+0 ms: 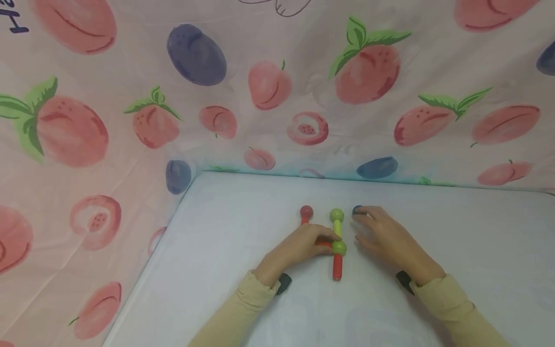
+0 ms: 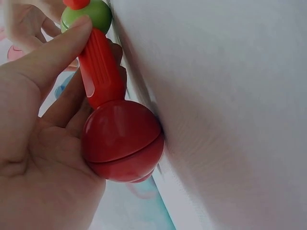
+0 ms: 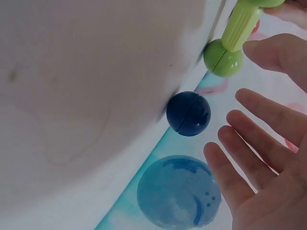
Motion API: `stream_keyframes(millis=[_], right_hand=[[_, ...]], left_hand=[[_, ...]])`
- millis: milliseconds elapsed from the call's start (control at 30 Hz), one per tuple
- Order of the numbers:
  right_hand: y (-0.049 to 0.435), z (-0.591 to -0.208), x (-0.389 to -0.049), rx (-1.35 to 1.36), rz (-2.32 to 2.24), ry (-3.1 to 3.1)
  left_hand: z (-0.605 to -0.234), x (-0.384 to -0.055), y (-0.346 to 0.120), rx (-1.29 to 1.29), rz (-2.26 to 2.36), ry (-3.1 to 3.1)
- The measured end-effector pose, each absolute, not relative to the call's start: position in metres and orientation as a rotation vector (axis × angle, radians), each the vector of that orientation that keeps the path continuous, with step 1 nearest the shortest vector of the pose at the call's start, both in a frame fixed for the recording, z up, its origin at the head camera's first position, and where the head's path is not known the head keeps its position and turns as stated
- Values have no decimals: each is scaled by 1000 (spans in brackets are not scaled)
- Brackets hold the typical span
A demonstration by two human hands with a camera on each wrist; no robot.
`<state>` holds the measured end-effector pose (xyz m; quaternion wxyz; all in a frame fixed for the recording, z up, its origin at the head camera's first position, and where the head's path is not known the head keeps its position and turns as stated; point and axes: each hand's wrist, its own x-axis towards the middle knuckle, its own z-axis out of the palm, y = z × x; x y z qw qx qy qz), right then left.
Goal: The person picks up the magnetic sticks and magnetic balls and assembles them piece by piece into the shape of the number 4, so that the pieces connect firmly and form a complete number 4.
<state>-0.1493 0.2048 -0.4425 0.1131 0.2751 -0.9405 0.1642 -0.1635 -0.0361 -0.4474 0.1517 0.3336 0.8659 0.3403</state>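
Note:
My left hand (image 1: 303, 245) pinches a red magnetic toy stick (image 2: 101, 72) between thumb and fingers, beside a green ball (image 1: 339, 248). At the stick's other end, a glossy red ball (image 2: 122, 139) lies near my palm. From the green ball, a yellow-green stick (image 1: 337, 228) runs away to a second green ball (image 1: 336, 215), and another red stick (image 1: 337, 267) points toward me. Beyond my left hand is a further red ball (image 1: 306, 211) on a red stick, partly hidden. My right hand (image 1: 385, 238), fingers spread and holding nothing, hovers close to a dark blue ball (image 3: 188, 113).
The pieces rest on a white tabletop (image 1: 208, 289). A fruit-printed cloth (image 1: 243, 43) rises behind the table's far edge and along its left side. Dark wrist bands (image 1: 405, 282) sit at both light sleeves.

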Motion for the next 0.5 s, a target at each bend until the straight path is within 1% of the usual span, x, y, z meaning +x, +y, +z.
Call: stream_keyframes(millis=[500], right_hand=[[205, -444, -164, 733, 475, -2845]], left_hand=[[-448, -164, -35, 988, 969, 2499]])
